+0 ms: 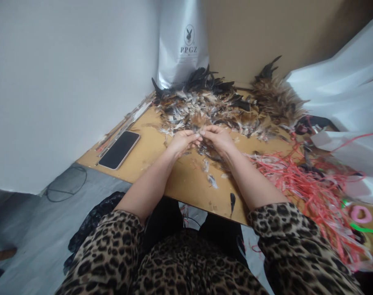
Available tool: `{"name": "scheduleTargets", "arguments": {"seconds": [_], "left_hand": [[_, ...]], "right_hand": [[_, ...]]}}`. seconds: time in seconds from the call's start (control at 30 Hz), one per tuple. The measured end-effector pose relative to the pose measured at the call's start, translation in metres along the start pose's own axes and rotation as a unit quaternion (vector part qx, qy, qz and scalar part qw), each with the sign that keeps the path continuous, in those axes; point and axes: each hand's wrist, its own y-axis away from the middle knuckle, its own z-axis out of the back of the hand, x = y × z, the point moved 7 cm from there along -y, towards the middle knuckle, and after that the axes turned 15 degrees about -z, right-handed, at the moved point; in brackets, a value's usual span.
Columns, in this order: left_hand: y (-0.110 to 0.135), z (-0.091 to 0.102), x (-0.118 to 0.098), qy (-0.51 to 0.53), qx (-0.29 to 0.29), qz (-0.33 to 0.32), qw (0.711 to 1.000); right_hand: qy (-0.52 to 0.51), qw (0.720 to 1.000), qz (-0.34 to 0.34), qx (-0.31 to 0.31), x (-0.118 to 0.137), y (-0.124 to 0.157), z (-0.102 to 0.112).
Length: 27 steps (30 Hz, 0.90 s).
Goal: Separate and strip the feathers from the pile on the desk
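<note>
Over the table, my left hand [184, 142] and my right hand [217, 139] meet at the fingertips, thumbs and forefingers pinched together. A small brown feather tuft [199, 121] fans out just above the pinch and seems held between both hands; its lower end is hidden by the fingers. Right behind the hands spreads a loose pile of feathers [189, 102], brown and whitish, with long black ones at the back. A few small bits of grey-white feather [212, 180] and one dark feather [232, 201] lie on the tabletop nearer my body.
A black-screened phone [119, 150] lies at the table's [152, 159] left edge. A white printed bag [183, 45] stands behind the pile. Bushy brown feathers [276, 98] are at back right. Tangled pink-red strings [309, 188] and a pink ring [360, 214] lie on the right.
</note>
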Motion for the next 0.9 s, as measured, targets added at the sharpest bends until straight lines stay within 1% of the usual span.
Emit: {"name": "scheduleTargets", "arguments": {"seconds": [0.1, 0.2, 0.27, 0.4, 0.5, 0.7, 0.8, 0.9], "left_hand": [[-0.002, 0.004, 0.0, 0.028, -0.031, -0.01, 0.999], [-0.003, 0.006, 0.001, 0.044, -0.046, -0.008, 0.998], [-0.004, 0.006, 0.001, 0.056, -0.046, -0.008, 0.997], [-0.004, 0.003, 0.001, 0.087, -0.027, -0.009, 0.996], [-0.003, 0.001, 0.001, 0.095, -0.018, -0.001, 0.995], [0.0, 0.0, -0.001, 0.07, -0.02, 0.013, 0.997], [0.0, 0.0, -0.003, 0.042, -0.016, 0.001, 0.999], [0.0, -0.001, -0.005, -0.003, 0.004, -0.019, 1.0]], "right_hand": [[-0.008, 1.0, -0.007, -0.004, -0.001, 0.001, -0.003], [-0.015, 1.0, -0.022, -0.013, -0.004, 0.001, -0.005], [-0.028, 0.999, -0.032, -0.006, -0.007, 0.001, -0.007], [-0.058, 0.997, -0.043, 0.026, -0.009, 0.0, -0.012], [-0.054, 0.997, -0.04, 0.042, -0.008, 0.0, -0.012], [0.025, 0.999, -0.017, 0.03, -0.001, 0.003, -0.004], [0.047, 0.999, -0.004, 0.027, 0.005, 0.005, 0.0], [0.043, 0.999, 0.011, 0.014, 0.01, 0.006, 0.003]]}}
